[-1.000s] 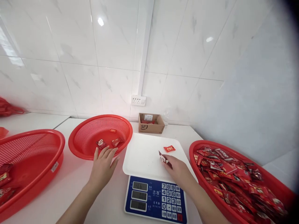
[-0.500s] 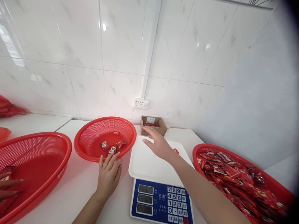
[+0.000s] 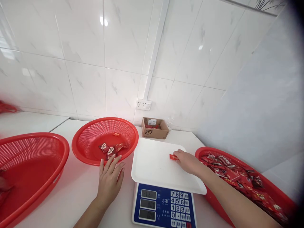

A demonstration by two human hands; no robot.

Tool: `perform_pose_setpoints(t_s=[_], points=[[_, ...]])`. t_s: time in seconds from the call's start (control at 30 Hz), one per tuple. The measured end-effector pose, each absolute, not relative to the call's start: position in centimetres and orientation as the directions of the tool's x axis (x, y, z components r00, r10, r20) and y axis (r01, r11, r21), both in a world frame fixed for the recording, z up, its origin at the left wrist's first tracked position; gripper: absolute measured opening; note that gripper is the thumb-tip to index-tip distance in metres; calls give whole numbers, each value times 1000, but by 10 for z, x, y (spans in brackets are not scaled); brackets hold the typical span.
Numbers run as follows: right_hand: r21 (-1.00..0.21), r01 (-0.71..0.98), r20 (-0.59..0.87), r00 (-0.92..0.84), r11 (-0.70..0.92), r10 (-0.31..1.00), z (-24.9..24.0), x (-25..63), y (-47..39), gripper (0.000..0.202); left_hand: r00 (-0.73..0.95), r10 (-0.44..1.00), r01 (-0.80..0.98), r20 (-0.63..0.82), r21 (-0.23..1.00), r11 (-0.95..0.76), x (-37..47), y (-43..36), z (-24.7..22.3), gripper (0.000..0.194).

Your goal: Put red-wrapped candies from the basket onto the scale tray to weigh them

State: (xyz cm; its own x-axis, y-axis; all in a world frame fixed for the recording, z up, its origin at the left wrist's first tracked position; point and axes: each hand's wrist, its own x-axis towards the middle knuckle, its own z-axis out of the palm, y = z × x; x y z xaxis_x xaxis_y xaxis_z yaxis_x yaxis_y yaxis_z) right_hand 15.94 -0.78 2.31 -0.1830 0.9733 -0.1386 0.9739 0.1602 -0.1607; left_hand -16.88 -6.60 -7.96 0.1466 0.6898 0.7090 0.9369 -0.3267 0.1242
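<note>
Here we look down on a white worktop [image 3: 127,199] where two hands work at a counter scale. We see the right hand [image 3: 186,161] over the white weighing pan [image 3: 152,163], its thumb and fingers pinched together on the end of a small red packet [image 3: 173,157]. The packet lies toward the right part of the pan, its free end pointing left; we cannot tell whether it touches the pan's surface. Below the pan we note the scale's blue panel [image 3: 163,204], with a keypad on its right and three displays on its left, their digits too faint for us to read.

The left hand [image 3: 109,182] holds its fingers apart at the near rim of the middle basket [image 3: 105,120]; we cannot tell whether the fingertips touch that rim. Inside, we find three dark red packets [image 3: 111,152] close together and one bright red packet [image 3: 116,134] near the far wall. We see the right basket [image 3: 213,202] heaped with wrapped packets [image 3: 234,174], the left basket [image 3: 38,171] at the opposite side, and an open cardboard box [image 3: 155,133] behind the pan, beneath a wall socket [image 3: 143,104].
</note>
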Motion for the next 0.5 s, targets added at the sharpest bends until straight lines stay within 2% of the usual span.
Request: perform_pose_setpoints(t_s=[0.07, 0.13, 0.27, 0.3, 0.33, 0.4, 0.5], points=[[-205, 964, -130, -196, 167, 972, 31, 143, -3, 18, 144, 694, 934, 706, 134, -330, -169, -66, -80, 25], [-301, 931, -103, -246, 206, 964, 43, 122, 2, 19, 143, 693, 933, 707, 138, -333, -168, -67, -80, 25], [-545, 773, 114, -316, 326, 942, 77, 73, 6, 52, 139, 689, 937, 711, 130, -324, -169, -66, -79, 23], [-670, 637, 211, -328, 381, 921, 86, 64, 4, 59, 137, 690, 941, 711, 124, -314, -170, -66, -78, 23], [-718, 551, 267, -346, 425, 899, 92, 57, 1, 60, 134, 690, 946, 711, 116, -304, -171, -65, -77, 23], [-715, 480, 347, -387, 509, 854, 100, 53, -7, 55, 127, 689, 954, 713, 102, -281, -174, -64, -75, 23], [-556, 608, 337, -459, 567, 822, 95, 73, -24, 44, 81, 710, 965, 700, 123, -231, -180, -63, -68, 23]])
